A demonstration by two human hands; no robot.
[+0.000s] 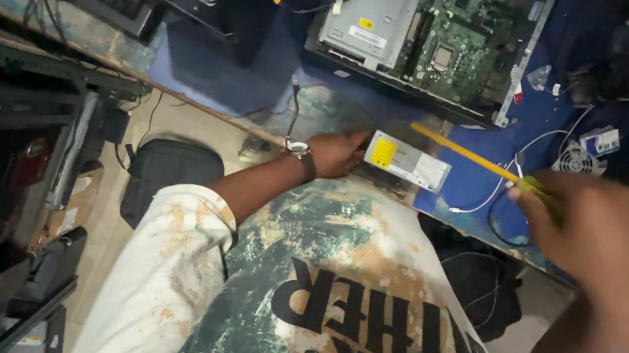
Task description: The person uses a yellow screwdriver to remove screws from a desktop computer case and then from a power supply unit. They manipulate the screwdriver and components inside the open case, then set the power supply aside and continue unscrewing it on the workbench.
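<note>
Left hand gripping the end of a grey power supply box at the blue worktop edge, right hand holding a yellow-shafted screwdriver over it, open computer case beyond, small white fan near the right hand

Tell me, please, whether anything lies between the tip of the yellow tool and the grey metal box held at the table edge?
Nothing visible does. The right hand holds the long yellow tool, whose tip hangs just above the grey metal box with a yellow label. The left hand grips the box's left end, clear of the tip.
</note>
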